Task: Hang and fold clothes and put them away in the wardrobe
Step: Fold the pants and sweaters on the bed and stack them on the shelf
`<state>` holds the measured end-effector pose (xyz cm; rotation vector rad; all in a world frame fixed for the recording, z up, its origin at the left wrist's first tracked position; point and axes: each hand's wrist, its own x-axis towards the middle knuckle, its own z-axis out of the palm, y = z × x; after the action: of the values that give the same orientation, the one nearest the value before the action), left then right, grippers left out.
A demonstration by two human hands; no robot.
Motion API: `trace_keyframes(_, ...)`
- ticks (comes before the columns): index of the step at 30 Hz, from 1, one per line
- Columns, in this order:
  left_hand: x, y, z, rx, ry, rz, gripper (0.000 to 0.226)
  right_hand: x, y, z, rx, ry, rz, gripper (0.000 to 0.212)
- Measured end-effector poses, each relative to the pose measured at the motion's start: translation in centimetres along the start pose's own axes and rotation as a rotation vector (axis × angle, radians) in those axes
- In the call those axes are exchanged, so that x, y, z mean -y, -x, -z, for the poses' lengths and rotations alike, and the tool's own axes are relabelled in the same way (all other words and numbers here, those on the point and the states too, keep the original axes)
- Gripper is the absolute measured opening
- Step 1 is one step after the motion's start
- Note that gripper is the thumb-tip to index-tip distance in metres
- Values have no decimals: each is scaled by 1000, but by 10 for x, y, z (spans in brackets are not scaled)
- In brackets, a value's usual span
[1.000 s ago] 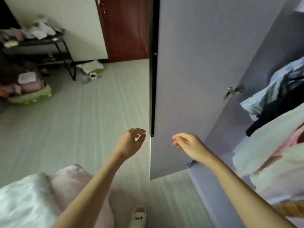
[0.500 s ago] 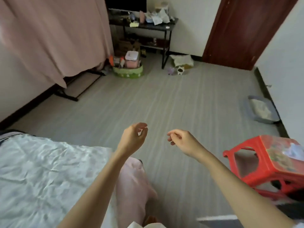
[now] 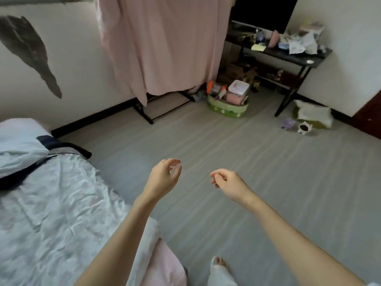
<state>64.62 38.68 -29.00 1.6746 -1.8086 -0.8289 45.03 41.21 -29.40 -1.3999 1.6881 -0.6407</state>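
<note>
Fingers (image 3: pixel 174 163) of both hands hung loosely curled, holding nothing | left hand (image 3: pixel 162 178), right hand (image 3: pixel 229 183) over floor (image 3: pixel 268 172) | clothes (image 3: pixel 22 145) lay far left on bed (image 3: pixel 51 213) | risk: reaching blind could drag the bedsheet along.

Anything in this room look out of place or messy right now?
Yes. Crumpled papers are heaped on the black desk, two small pots sit loose on the floor by it, and a dark smear marks the left wall. Both hands hold nothing.
</note>
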Motion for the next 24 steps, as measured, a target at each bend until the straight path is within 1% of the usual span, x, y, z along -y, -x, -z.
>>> trace_keyframes(2, -3, -41, -10, -93, 32, 77, 26, 5, -49, 16, 67, 59, 53, 22)
trace_keyframes(6, -23, -104, -30, -120, 91, 130, 27, 20, -135, 40, 99, 85, 88, 21)
trace_keyframes(9, -17, -125, -22, -162, 115, 207, 27, 41, -184, 26, 183, 130, 108, 24)
trace_keyframes(12, 20, -133, 10, -252, 100, 362, 28, 72, -222, -12, 362, 159, 191, 26)
trace_keyframes(16, 81, -144, 65, -381, 92, 543, 27, 116, -265, -67, 540, 186, 245, 25)
trace_keyframes(18, 115, -158, 94, -436, 85, 606, 27, 141, -292, -98, 613, 214, 269, 23)
trace_keyframes(22, 172, -195, 148, -511, 105, 624, 28, 199, -345, -159, 617, 262, 305, 26)
trace_keyframes(24, 198, -209, 179, -530, 102, 657, 29, 233, -362, -196, 649, 297, 322, 27)
